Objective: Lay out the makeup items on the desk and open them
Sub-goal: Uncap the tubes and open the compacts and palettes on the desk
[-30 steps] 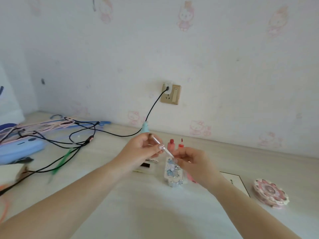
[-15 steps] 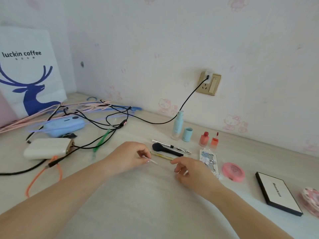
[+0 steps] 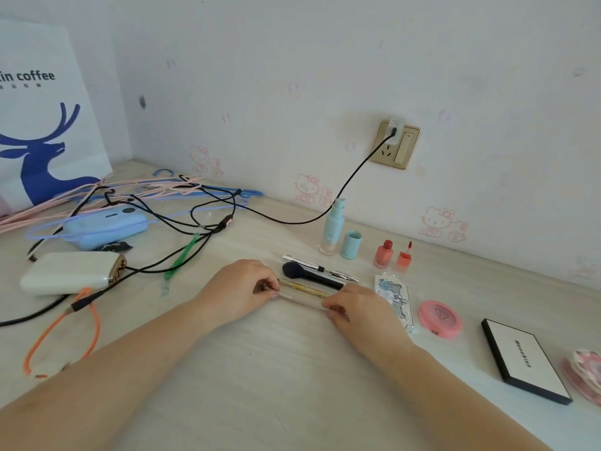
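Observation:
My left hand (image 3: 242, 289) pinches the left end of a thin clear pen (image 3: 300, 300) that lies on the desk; my right hand (image 3: 359, 309) pinches its right end. Just behind it lie a gold pencil (image 3: 305, 289), a dark brush (image 3: 309, 273) and a silver pen (image 3: 320, 266). Farther back stand a light-blue bottle (image 3: 333, 227), its cap (image 3: 351, 244), an open red lip-gloss bottle (image 3: 383, 253) and its wand cap (image 3: 403, 258). To the right lie a silver patterned case (image 3: 395, 296), a pink compact (image 3: 439, 319), a black-and-white palette (image 3: 523, 359) and a pink round palette (image 3: 585, 374).
Left of my hands lie tangled black cables (image 3: 182, 222), a white power bank (image 3: 68, 273), a blue device (image 3: 104, 226), an orange cord (image 3: 61, 333), a green strip (image 3: 180, 255) and hangers (image 3: 146, 187). A coffee bag (image 3: 42, 118) stands at the back left. A wall socket (image 3: 395, 144) holds a plug.
Both hands came down from holding the clear pen in the air and now hold it flat on the desk in front of the gold pencil. The camera turned left and down.

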A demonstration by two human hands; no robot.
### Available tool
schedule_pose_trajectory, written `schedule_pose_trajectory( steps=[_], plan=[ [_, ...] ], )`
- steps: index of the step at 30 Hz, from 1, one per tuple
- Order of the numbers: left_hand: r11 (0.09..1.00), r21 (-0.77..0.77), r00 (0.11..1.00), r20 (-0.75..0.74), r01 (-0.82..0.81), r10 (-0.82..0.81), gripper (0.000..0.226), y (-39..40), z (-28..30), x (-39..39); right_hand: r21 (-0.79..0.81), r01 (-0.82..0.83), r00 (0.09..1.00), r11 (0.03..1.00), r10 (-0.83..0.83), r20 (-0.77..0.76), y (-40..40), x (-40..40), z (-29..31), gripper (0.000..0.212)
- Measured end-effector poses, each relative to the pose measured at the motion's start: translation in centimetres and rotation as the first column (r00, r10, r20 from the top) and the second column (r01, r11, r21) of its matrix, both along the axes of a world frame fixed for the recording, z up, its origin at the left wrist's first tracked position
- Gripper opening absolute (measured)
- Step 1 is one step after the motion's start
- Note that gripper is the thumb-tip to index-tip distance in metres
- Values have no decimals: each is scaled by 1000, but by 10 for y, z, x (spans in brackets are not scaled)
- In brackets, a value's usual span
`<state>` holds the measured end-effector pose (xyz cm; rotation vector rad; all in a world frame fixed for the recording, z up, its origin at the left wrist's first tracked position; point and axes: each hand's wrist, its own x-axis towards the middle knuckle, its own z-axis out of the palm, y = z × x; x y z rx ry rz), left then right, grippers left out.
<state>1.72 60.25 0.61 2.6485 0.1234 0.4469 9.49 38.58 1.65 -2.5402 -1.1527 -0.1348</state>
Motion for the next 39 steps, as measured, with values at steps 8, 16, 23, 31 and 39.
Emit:
schedule_pose_trajectory(
  steps=[8, 16, 23, 31, 39],
  plan=[
    [1000, -20, 995, 98, 19, -17, 15, -4, 0, 2, 57, 51, 998, 997, -50, -25, -13, 5, 3, 34],
    [880, -410, 970, 137, 240, -201, 15, -81, 28, 24, 169, 311, 948, 935, -292, -129, -61, 12, 16, 71],
    [673, -729, 961, -78, 126, -264, 49, -151, 33, 46, 188, 320, 936, 929, -280, -212, -62, 9, 1, 85],
    [697, -715, 969, -133, 51, -208, 67, -164, 33, 53, 122, 314, 931, 942, -280, -235, -54, 15, -10, 89],
    [591, -805, 988, -49, 49, -149, 59, -173, 38, 50, 346, 378, 900, 859, -253, -356, -62, 15, -4, 67]
  ],
)
